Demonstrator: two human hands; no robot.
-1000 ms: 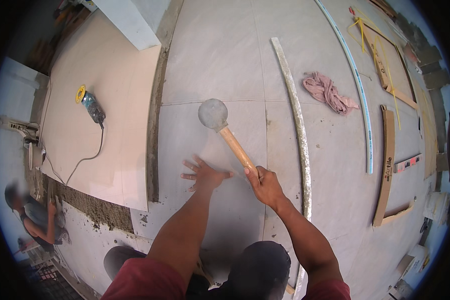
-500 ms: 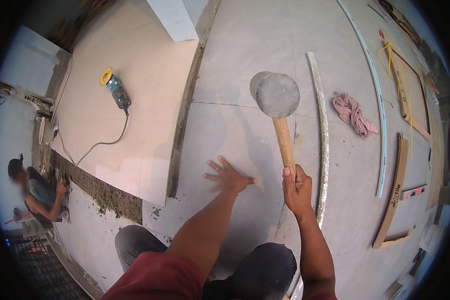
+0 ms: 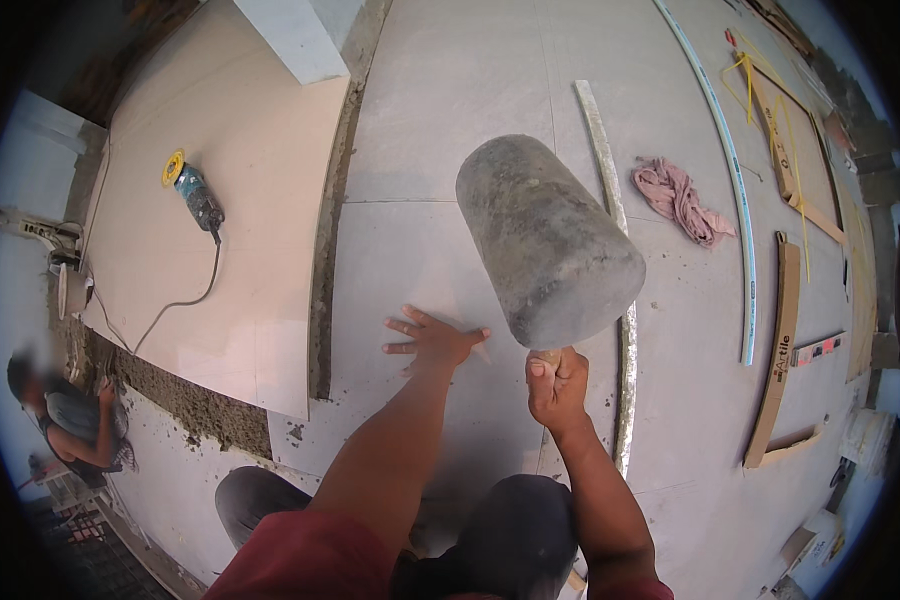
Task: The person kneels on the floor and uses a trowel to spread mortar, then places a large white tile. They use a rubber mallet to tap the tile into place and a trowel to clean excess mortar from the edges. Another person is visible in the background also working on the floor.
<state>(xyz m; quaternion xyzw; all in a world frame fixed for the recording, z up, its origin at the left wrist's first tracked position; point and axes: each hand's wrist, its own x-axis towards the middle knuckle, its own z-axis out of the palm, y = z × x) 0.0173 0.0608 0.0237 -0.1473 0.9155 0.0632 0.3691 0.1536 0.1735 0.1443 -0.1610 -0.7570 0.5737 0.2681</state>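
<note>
My left hand (image 3: 432, 340) lies with fingers spread on a large grey floor tile (image 3: 410, 250), to the right of a mortar gap (image 3: 322, 370). My right hand (image 3: 558, 385) is wrapped round the wooden handle of a rubber mallet (image 3: 550, 240), its big dark cylindrical head lifted close to the camera and hiding most of the handle and part of the tiles. A long whitish straightedge (image 3: 625, 420) lies just right of it.
An angle grinder (image 3: 195, 198) with cord sits on a beige tile slab (image 3: 240, 260). A co-worker (image 3: 70, 430) crouches at left by a mortar strip (image 3: 205, 405). Right: a pink cloth (image 3: 680, 200), blue-white pipe (image 3: 735, 180), cardboard strips (image 3: 775, 350). A wall corner (image 3: 300, 35) stands at top.
My right hand has raised the mallet toward the camera, so its head looks much larger and now points upward at me. My left hand stays spread on the tile. The view has shifted slightly.
</note>
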